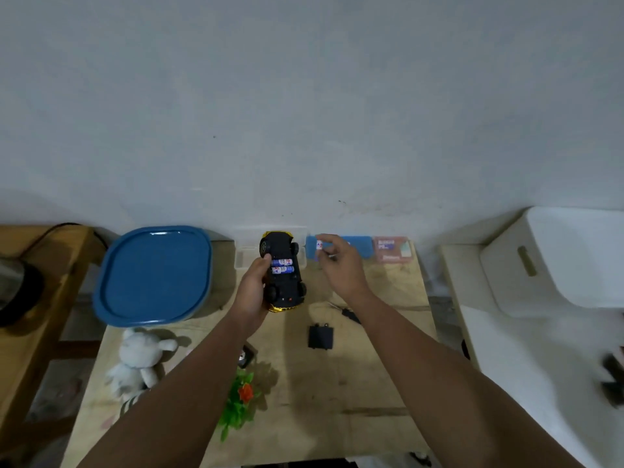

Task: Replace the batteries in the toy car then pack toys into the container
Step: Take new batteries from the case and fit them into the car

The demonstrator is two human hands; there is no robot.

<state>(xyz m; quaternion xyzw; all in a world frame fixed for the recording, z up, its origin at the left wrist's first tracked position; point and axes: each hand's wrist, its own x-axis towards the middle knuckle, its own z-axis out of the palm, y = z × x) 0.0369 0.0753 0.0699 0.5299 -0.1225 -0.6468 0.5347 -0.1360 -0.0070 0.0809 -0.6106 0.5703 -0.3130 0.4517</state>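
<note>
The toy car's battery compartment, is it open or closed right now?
Open. The toy car is held underside up in the left hand, two batteries lie exposed, and a black cover, apparently its own, lies on the table.

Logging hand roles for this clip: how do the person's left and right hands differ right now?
The left hand grips the upturned black-and-yellow toy car, which has two blue-and-white batteries seated in its open bay. The right hand pinches a single blue-and-white battery. The left hand sits nearer the blue-lidded container; the right reaches further back. Both are raised above the wooden table.
</note>
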